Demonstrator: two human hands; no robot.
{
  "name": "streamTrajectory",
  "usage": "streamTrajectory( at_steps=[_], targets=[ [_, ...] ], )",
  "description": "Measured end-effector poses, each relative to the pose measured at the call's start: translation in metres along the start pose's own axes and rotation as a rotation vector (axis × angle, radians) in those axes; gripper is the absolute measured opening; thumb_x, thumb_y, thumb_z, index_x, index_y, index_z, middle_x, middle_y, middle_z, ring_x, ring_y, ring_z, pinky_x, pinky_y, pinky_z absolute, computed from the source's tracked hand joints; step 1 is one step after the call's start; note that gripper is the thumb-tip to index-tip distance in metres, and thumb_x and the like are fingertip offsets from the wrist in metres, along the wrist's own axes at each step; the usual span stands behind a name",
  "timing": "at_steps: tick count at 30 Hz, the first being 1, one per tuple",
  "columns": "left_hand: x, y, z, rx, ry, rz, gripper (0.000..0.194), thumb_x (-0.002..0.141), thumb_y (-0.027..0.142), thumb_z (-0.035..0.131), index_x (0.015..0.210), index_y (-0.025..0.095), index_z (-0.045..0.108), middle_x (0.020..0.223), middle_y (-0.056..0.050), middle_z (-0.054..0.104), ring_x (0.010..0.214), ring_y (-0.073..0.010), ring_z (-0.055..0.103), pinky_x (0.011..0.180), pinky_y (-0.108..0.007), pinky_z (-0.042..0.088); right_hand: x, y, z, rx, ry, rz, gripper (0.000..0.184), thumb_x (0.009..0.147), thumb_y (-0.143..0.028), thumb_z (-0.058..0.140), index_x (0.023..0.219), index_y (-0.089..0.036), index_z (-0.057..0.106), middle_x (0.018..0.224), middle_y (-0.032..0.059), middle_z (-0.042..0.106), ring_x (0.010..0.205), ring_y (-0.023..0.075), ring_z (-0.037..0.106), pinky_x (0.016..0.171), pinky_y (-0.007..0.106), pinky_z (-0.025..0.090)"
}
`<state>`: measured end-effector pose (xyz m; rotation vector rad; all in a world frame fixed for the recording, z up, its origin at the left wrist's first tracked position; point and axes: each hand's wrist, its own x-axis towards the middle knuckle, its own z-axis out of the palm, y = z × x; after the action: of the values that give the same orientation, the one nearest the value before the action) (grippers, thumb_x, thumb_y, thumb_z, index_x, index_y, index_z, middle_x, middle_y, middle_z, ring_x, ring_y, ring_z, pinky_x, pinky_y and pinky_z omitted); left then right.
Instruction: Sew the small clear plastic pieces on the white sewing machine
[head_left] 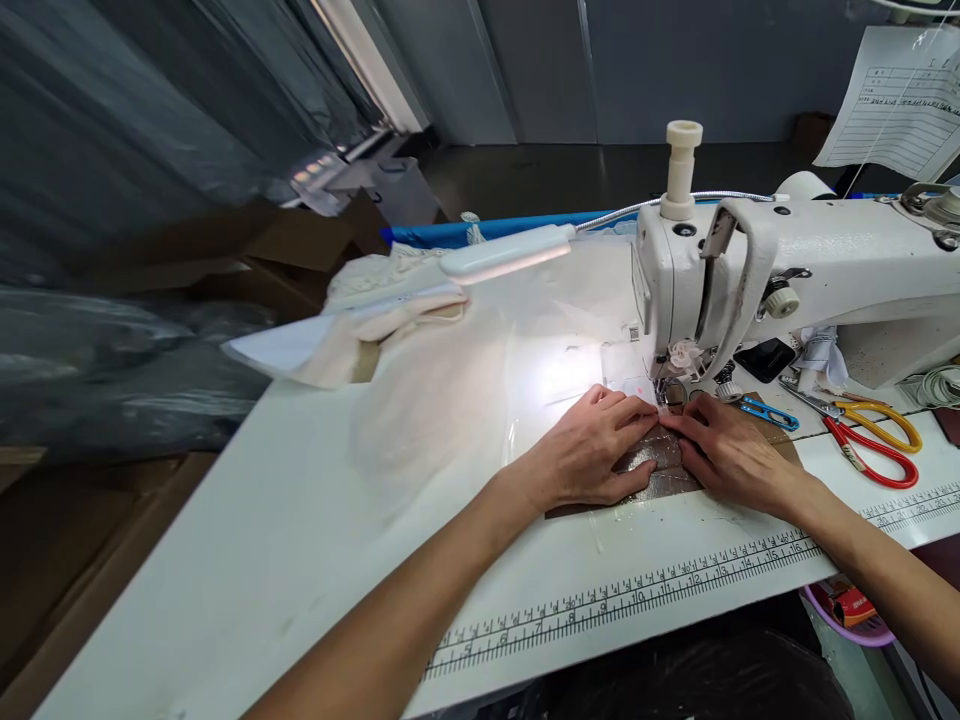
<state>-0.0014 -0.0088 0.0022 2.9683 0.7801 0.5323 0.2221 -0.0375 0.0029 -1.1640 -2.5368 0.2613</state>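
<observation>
A brown, shiny sheet of material (667,484) lies under both hands at the front of a white sewing machine (810,245). My left hand (589,450) rests on its left side, fingers stretched toward the presser foot (660,390) and thumb spread apart. From the right, my right hand (731,450) bears on the same sheet, its index finger reaching toward the foot and the other fingers curled in. The fingertips of both hands nearly meet just in front of the needle area. What lies beneath them is hidden.
Right of my hands lie blue thread snips (769,412), red-handled scissors (874,455) and yellow-handled scissors (885,425). A lamp (506,255) lights the white table (300,560), which has a printed ruler along its front edge. Folded cream cloth (337,350) lies at the back left.
</observation>
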Motion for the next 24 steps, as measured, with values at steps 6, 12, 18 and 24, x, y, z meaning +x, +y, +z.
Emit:
streamTrajectory(
  at_steps=[6,12,18,24],
  targets=[
    [0.002,0.001,-0.001,0.085,-0.076,-0.033,0.036,0.09,0.039,0.047,0.111,0.014,0.062,0.11,-0.012,0.063,0.084,-0.0225,0.057,0.077,-0.039,0.044,0.003,-0.001,0.001,-0.083,-0.025,0.003,0.037,0.097,-0.019,0.037,0.126,-0.018,0.059,0.098,0.0124,0.062,0.085,0.0218,0.059,0.076,0.038,0.054],
    [0.001,-0.002,0.002,0.063,-0.042,-0.035,0.04,0.089,0.04,0.049,0.113,0.011,0.06,0.122,-0.016,0.06,0.094,-0.0259,0.058,0.078,-0.04,0.045,0.004,0.001,0.005,-0.099,-0.026,0.021,0.04,0.095,-0.017,0.037,0.128,-0.017,0.059,0.1,0.0144,0.064,0.081,0.0219,0.059,0.072,0.038,0.055],
    [0.003,-0.006,0.001,0.044,-0.078,-0.069,0.044,0.087,0.044,0.052,0.117,0.013,0.06,0.123,-0.014,0.06,0.098,-0.027,0.059,0.082,-0.042,0.044,0.004,0.006,-0.001,0.078,-0.035,0.077,0.039,0.098,-0.026,0.037,0.127,-0.018,0.062,0.102,0.0134,0.064,0.08,0.0206,0.063,0.074,0.037,0.055],
    [0.005,-0.008,-0.001,0.073,-0.115,-0.09,0.051,0.087,0.052,0.051,0.121,0.014,0.061,0.121,-0.014,0.059,0.097,-0.0266,0.057,0.084,-0.042,0.044,0.004,0.023,-0.019,0.279,-0.064,0.272,0.035,0.099,-0.04,0.041,0.103,-0.02,0.07,0.075,0.0042,0.066,0.063,0.0171,0.06,0.06,0.029,0.048]
  ],
)
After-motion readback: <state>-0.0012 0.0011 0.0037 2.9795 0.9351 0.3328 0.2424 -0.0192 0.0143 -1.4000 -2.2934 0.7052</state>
